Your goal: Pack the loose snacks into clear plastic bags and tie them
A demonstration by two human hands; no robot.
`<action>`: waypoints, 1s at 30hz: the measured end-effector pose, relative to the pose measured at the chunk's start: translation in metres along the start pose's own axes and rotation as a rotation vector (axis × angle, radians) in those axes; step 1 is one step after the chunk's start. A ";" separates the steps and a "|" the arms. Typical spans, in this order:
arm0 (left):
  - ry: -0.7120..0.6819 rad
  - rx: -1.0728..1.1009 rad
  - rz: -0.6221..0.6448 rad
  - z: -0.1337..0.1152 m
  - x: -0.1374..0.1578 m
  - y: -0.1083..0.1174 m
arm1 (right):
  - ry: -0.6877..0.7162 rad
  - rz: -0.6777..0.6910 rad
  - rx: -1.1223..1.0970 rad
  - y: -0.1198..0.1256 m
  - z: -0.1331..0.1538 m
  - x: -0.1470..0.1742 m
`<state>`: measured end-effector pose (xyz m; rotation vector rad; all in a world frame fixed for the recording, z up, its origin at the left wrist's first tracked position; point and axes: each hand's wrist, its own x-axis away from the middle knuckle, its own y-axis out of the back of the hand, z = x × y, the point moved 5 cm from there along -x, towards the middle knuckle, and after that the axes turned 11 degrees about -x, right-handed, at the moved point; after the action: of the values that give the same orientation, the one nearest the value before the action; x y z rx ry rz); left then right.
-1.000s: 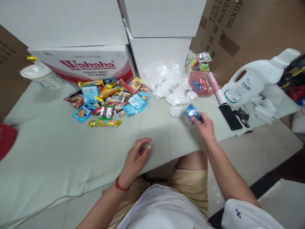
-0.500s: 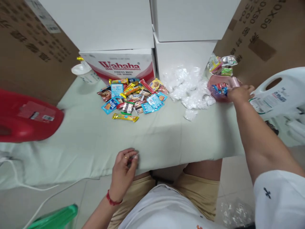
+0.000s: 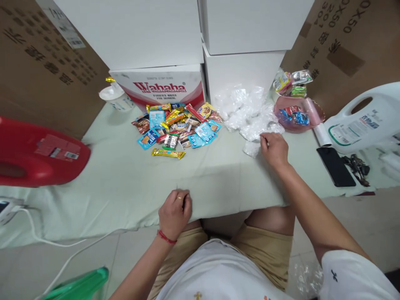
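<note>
My left hand (image 3: 175, 212) rests as a loose fist on the cloth near the table's front edge, with nothing showing in it. Over on the right, my right hand (image 3: 275, 151) has its fingers pinched together at the front of a heap of clear plastic bags (image 3: 242, 110). Its fingertips meet the edge of the heap, beside one loose clear bag (image 3: 251, 148); what they hold, if anything, is hidden. Left of the heap lies a pile of wrapped snacks (image 3: 179, 125), with a yellow snack bar (image 3: 168, 153) in front.
A pink translucent bowl (image 3: 318, 112) contains red and blue packets (image 3: 295, 116). Farther right are a white jug (image 3: 359, 121), a black phone (image 3: 336, 166) and keys (image 3: 358, 166). A red jug (image 3: 40, 154) and paper cup (image 3: 116, 98) stand left. Boxes (image 3: 168, 83) line the back.
My right hand has come away from the pink bowl, moving left and toward me to the clear bags. My left hand has shifted slightly right and its fingers have curled tighter.
</note>
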<state>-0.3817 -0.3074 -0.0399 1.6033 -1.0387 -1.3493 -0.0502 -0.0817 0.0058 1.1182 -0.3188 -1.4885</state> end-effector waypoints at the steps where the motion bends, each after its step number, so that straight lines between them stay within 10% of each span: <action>1: -0.005 0.006 -0.005 -0.001 0.001 0.000 | 0.006 -0.022 0.018 -0.001 0.001 -0.013; 8: 0.060 0.159 0.024 0.005 0.001 0.004 | -0.049 -0.085 -0.089 0.025 -0.009 -0.065; 12: 0.225 0.477 0.094 -0.007 0.005 0.007 | -0.241 -0.289 -0.486 0.040 0.022 0.000; 19: 0.511 1.275 0.369 -0.075 -0.015 -0.020 | -0.657 0.168 -0.980 -0.032 0.116 0.149; 26: 0.699 1.567 0.525 -0.063 -0.034 -0.028 | -0.961 0.102 -1.435 -0.017 0.093 0.160; 30: 0.834 1.503 0.365 -0.045 -0.025 -0.016 | -0.922 0.048 -1.461 -0.011 0.090 0.159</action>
<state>-0.3380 -0.2759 -0.0398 2.3762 -1.7135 0.6723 -0.1036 -0.2538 -0.0294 -0.7449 0.1671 -1.5572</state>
